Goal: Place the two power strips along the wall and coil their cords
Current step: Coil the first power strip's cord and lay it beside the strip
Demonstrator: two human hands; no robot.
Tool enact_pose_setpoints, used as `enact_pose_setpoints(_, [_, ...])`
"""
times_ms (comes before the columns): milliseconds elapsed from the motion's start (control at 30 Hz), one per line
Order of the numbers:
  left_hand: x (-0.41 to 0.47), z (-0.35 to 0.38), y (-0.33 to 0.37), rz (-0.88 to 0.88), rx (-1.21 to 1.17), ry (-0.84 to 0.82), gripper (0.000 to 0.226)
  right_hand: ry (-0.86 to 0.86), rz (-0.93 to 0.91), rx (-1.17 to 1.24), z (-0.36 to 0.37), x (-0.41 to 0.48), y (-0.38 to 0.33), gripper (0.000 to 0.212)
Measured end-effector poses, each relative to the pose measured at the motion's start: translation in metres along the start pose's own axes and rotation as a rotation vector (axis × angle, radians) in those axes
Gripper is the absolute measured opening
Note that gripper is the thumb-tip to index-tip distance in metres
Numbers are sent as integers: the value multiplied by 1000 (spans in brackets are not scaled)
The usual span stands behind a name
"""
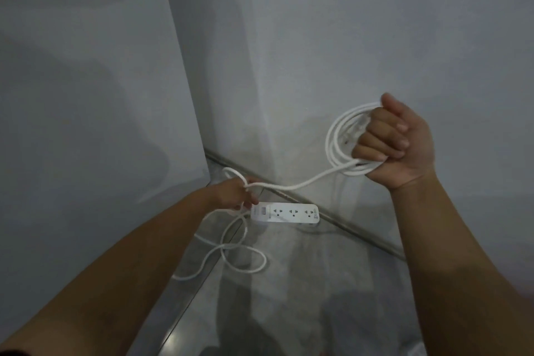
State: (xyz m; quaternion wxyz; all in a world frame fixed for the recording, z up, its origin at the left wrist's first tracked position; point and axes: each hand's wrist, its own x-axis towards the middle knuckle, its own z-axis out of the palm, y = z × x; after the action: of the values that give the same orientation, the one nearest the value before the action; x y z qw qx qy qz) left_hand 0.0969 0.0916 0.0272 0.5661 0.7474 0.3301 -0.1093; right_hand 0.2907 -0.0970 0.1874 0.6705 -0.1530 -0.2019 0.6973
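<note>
- The strip [286, 213], white, lies flat on the floor [318, 283] near the corner. It is just beside the foot of the wall [346, 37] and roughly along it.
- Three sockets face up, with a switch at the strip's left end.
- Small marks at both ends of the strip are too blurred to read.
- The white cord [245, 257] lies in loose loops on the floor left of the strip. It rises to the left hand, then sags across to the right hand.
- Left hand [237, 192]: grip pinched on the cord, just above the strip's left end.
- Right hand [401, 141], raised before the wall: grip closed round a coil [335, 136] of several turns.
</note>
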Motion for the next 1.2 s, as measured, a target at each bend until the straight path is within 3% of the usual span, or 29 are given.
enact_pose_setpoints(100, [4, 6, 4, 78, 259, 293, 47, -112, 23, 68, 10, -6, -10, 45])
enact_pose_setpoints(200, [3, 7, -6, 77, 212, 429, 55, 7, -22, -76, 18, -5, -17, 47])
enact_pose_setpoints(300, [-1, 9, -10, 123, 339, 345, 55, 255, -12, -500, 18, 12, -4, 44])
enact_pose_setpoints(400, [2, 11, -2, 61, 379, 188, 47, 550, 149, -916, -2, 39, 41, 31])
enact_pose_setpoints(533, [1, 13, 10, -38, 615, 55, 39, 808, 298, -1078, -49, 50, 106, 23])
enact_pose_setpoints(633, [1, 15, 14, -57, 759, 128, 49, 895, 350, -1054, -78, 47, 134, 20])
enact_pose_setpoints(733, [0, 13, 24, -64, 881, 268, 35, 990, 312, -1027, -92, 46, 144, 25])
enact_pose_setpoints(867, [-3, 4, 35, -100, 947, 336, 29, 964, 345, -1059, -95, 49, 152, 28])
enact_pose_setpoints(933, [-1, -2, 39, -151, 895, 298, 32, 937, 365, -1011, -94, 53, 158, 30])
enact_pose_setpoints(1000, [1, -6, 39, -160, 893, 232, 33, 897, 379, -994, -92, 60, 164, 19])
enact_pose_setpoints(1133, [-2, -8, 37, -135, 960, 57, 31, 924, 348, -1399, -98, 70, 175, 24])
enact_pose_setpoints(1200, [-5, -11, 36, -208, 956, -76, 33, 985, 296, -1485, -105, 68, 179, 28])
